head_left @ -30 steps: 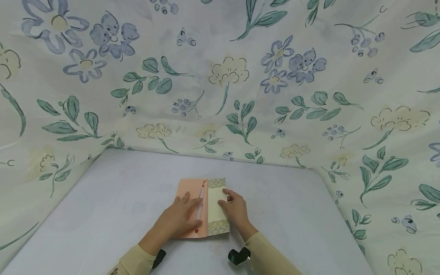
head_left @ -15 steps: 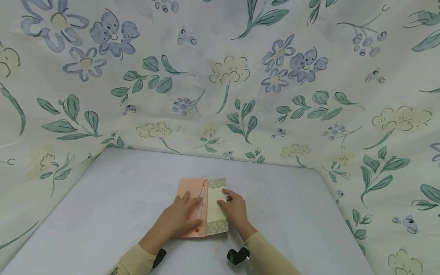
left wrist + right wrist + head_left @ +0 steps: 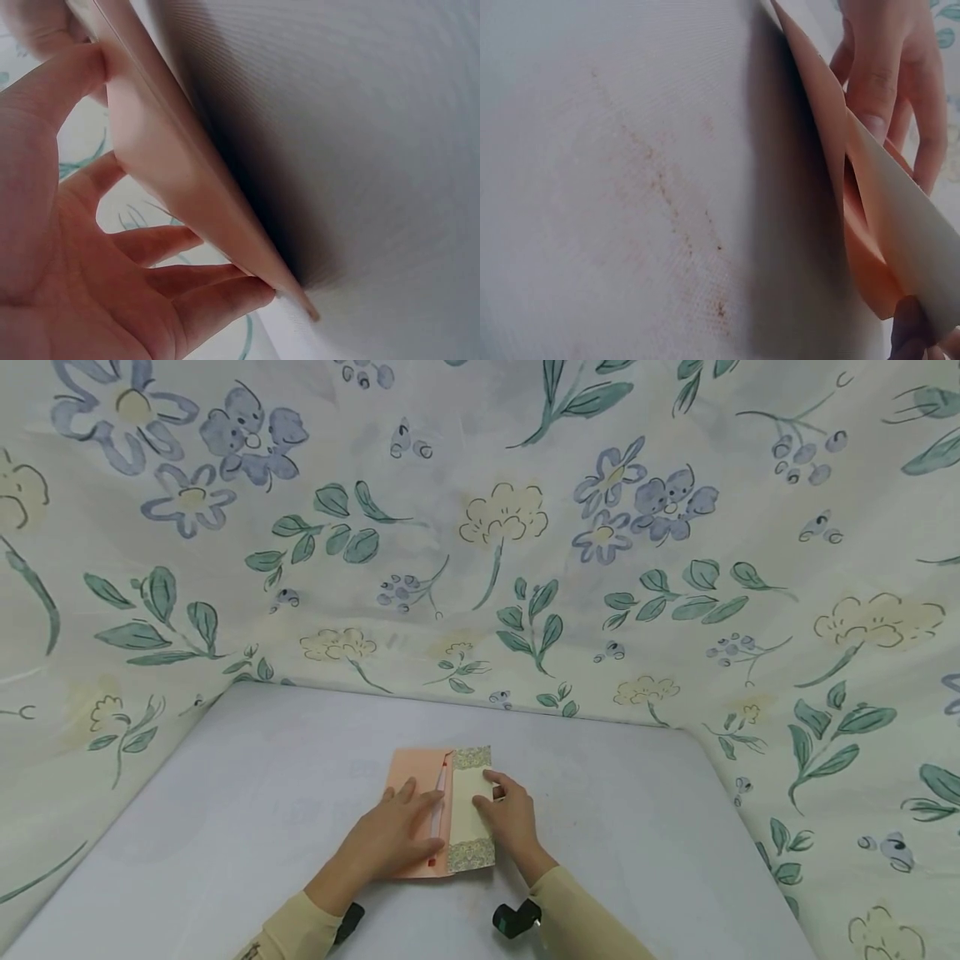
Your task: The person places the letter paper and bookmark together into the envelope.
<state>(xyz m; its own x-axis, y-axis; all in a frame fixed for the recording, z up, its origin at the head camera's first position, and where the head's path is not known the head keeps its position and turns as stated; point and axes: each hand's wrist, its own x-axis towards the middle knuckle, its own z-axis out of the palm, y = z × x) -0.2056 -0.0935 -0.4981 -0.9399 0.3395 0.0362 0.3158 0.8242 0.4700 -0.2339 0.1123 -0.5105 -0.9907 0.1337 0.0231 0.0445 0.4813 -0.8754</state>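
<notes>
A folded paper card (image 3: 415, 766) lies on the table, peach on its left side. Its right panel (image 3: 465, 806) is cream with floral bands at both ends. Along the fold shows a narrow white strip with red ends. My left hand (image 3: 386, 833) rests on the peach side, fingers spread and fairly straight; in the left wrist view those fingers (image 3: 150, 244) touch the card's surface. My right hand (image 3: 513, 817) pinches the panel's outer edge between thumb and fingers. In the right wrist view, the pale panel (image 3: 900, 210) stands tilted up from the peach paper (image 3: 814, 97).
The white table (image 3: 285, 777) extends around the card, with small brownish specks (image 3: 660, 184) on it to the right. Floral fabric (image 3: 420, 577) hangs behind and at the sides. A black wrist device (image 3: 516, 920) sits below the right wrist.
The panel's outer edge has shifted slightly leftward with my right hand, so the panel looks a little narrower. My left hand has stayed in place.
</notes>
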